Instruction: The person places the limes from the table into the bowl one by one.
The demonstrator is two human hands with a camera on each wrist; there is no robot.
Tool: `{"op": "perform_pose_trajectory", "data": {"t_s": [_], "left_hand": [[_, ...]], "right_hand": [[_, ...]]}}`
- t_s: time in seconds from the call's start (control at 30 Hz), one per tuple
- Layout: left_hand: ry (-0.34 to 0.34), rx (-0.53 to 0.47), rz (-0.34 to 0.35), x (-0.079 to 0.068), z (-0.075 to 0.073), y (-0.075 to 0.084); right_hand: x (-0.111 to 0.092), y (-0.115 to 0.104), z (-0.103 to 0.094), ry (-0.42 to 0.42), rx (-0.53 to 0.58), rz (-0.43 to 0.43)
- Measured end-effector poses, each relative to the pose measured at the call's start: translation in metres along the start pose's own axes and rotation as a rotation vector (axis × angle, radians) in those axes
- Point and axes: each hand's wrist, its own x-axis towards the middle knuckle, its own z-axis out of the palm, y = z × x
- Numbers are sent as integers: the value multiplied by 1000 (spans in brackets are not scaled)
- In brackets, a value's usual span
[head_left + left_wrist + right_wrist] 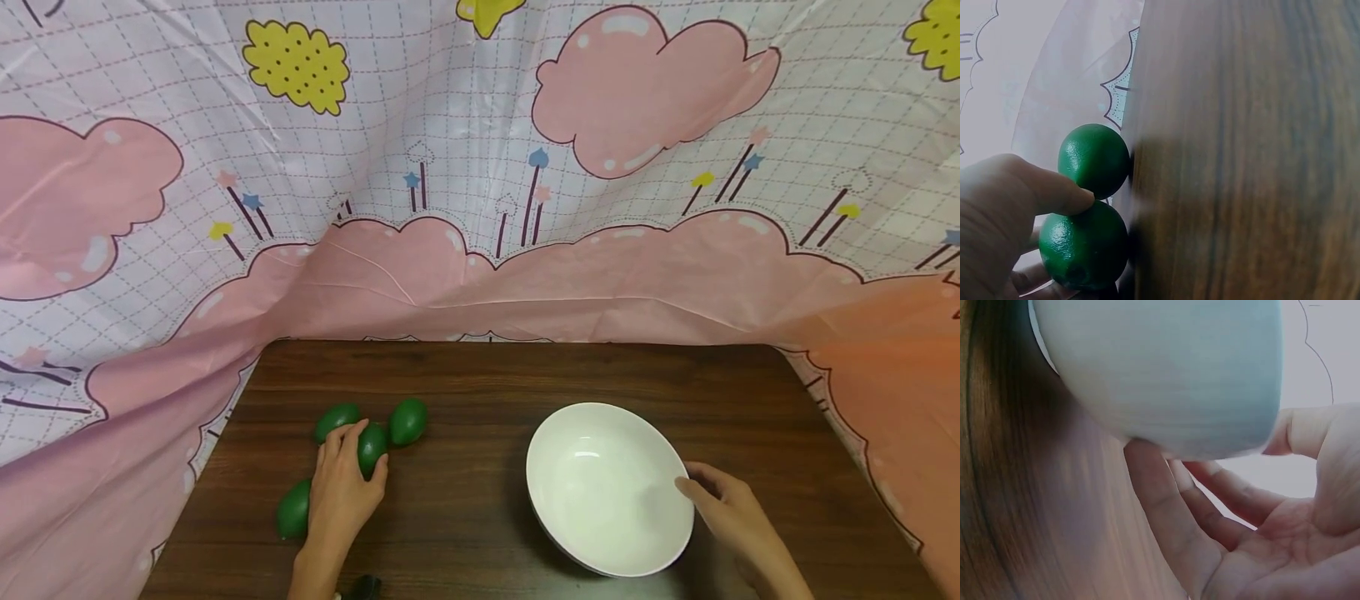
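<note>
My left hand [347, 483] holds a glossy green egg-shaped fruit [372, 448] on the table. In the left wrist view, the thumb lies on one side of that fruit [1085, 247] and fingers curl on the other, partly hidden. Around this hand lie more such fruits: one behind the fingers [337, 421], one to the right [408, 421], one left of the wrist [294, 508]. On the right, a large white bowl [600, 492] is tilted, and my right hand [731, 508] grips its rim, thumb over the edge and fingers [1160, 494] against the outside.
The dark wood table [480, 375] ends at a patterned cloth [480, 283] hanging behind it and along both sides. A small dark object [366, 587] shows at the bottom edge beside the left wrist; its kind is unclear.
</note>
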Motion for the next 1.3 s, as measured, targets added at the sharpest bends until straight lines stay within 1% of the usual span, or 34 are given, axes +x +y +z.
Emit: {"op": "perform_pose_trajectory", "data": {"t_s": [0.1, 0.27, 0.4, 0.5, 0.63, 0.83, 1.1, 1.3], "left_hand": [[4, 8, 2, 0, -1, 1], [9, 7, 4, 2, -1, 3], [6, -3, -4, 3, 0, 4], [-9, -10, -21, 3, 0, 5], [-35, -9, -39, 3, -1, 7], [-37, 2, -37, 3, -2, 7], [-42, 8, -41, 3, -3, 7], [-43, 10, -49, 0, -7, 10]], "right_hand": [[2, 2, -3, -40, 49, 28], [5, 5, -5, -50, 72, 49], [7, 6, -6, -52, 126, 56], [10, 6, -5, -54, 160, 56], [11, 8, -4, -53, 170, 64], [13, 9, -4, -59, 175, 73], [13, 9, -4, -79, 160, 113], [10, 9, -3, -65, 187, 96]]}}
